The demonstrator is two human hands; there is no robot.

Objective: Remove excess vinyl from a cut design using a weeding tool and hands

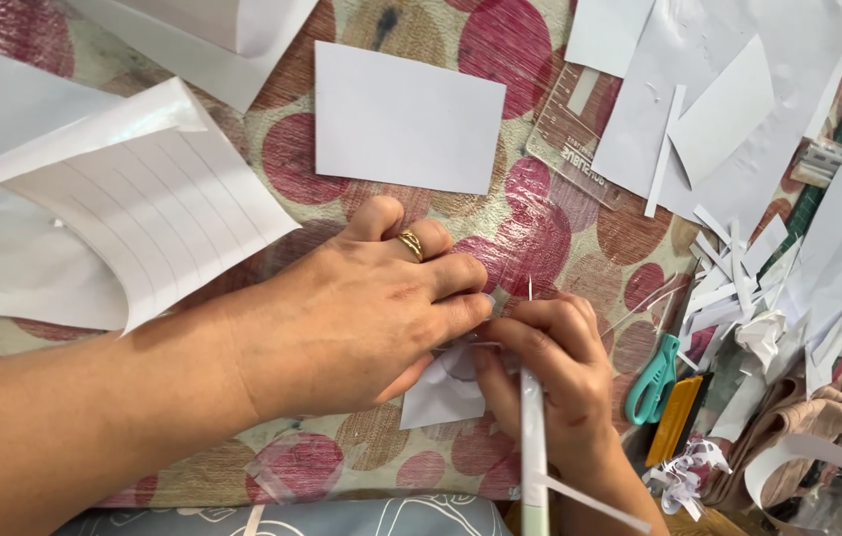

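Work surface: table covered with a beige cloth printed with large red and pink circles (530, 233), under clear glossy plastic film. Lighting: even, soft, with faint glare on the film.

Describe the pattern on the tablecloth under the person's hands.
The tablecloth is beige with large red and brown circles, seen in the head view.

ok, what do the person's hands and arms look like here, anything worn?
Both forearms are bare, no sleeves, gloves or watch in view. The left hand wears one gold-coloured band ring on a finger. The right hand shows no ring or other jewellery from this angle.
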